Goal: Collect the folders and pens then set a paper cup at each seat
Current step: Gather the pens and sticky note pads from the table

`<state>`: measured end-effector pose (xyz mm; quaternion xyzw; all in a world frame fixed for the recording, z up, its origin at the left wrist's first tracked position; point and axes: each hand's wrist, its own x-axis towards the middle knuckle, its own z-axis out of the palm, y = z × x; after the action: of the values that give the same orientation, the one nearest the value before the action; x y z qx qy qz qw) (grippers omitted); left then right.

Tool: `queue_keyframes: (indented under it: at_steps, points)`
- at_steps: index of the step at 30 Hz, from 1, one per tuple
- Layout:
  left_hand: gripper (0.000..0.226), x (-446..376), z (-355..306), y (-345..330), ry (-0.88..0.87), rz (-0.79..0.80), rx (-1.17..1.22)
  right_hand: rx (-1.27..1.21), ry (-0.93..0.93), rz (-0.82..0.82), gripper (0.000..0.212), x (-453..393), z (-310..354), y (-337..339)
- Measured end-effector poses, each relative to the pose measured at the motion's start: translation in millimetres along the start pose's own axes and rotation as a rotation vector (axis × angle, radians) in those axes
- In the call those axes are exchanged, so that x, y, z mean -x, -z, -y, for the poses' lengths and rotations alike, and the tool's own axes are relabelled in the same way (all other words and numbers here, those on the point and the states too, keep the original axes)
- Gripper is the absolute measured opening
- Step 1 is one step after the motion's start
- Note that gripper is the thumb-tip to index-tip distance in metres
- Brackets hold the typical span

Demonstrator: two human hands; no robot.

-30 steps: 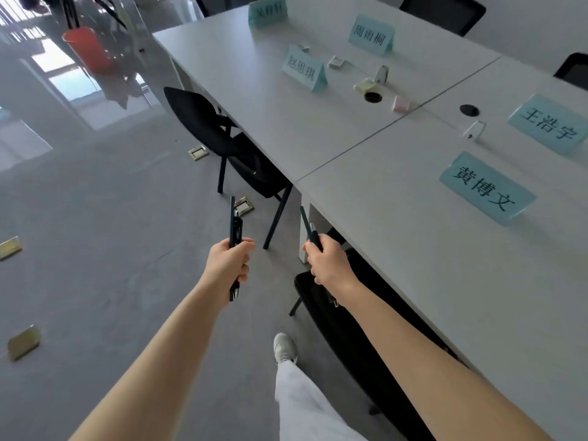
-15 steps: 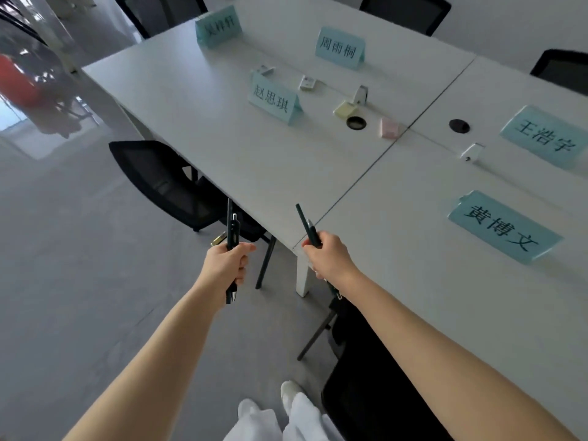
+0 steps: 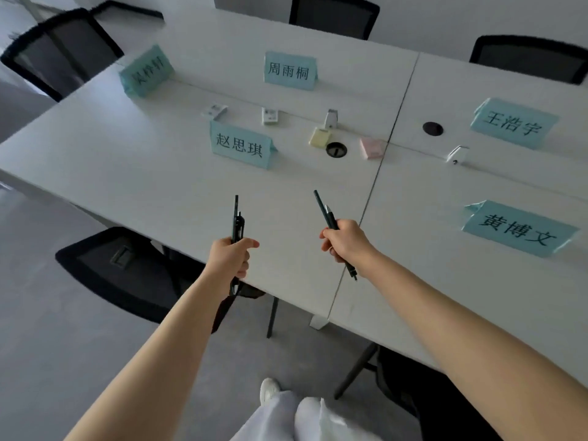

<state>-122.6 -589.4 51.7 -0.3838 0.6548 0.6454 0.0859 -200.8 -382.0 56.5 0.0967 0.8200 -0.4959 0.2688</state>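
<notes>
My left hand is closed around dark pens that stick up out of the fist. My right hand grips other dark pens, tilted up to the left, their tips poking out below the hand. Both hands hover over the near edge of the white table. I see no folders and no paper cups.
Teal name cards stand on the table. Small sticky-note pads and clips lie along its middle by cable holes. Black chairs ring the table.
The view has swung right and closer to the table, so both hands with their pens now sit over its near edge. The grips are unchanged.
</notes>
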Motion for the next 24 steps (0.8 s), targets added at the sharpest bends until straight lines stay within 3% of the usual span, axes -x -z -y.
queue_keyframes:
  at_steps: [11,16,24]
  points:
    - [0.013,-143.3,-132.8,-70.1,-0.194,0.021,-0.332,0.081,-0.020,-0.316,0.018,-130.7,67.5,46.0]
    - [0.010,-197.4,-183.2,-119.6,-0.255,-0.026,-0.480,0.181,-0.054,-0.325,0.014,-197.2,91.2,77.9]
    - [0.023,-303.5,-213.1,-191.3,-0.276,-0.060,-0.757,0.375,-0.148,-0.353,0.037,-318.2,91.6,123.9]
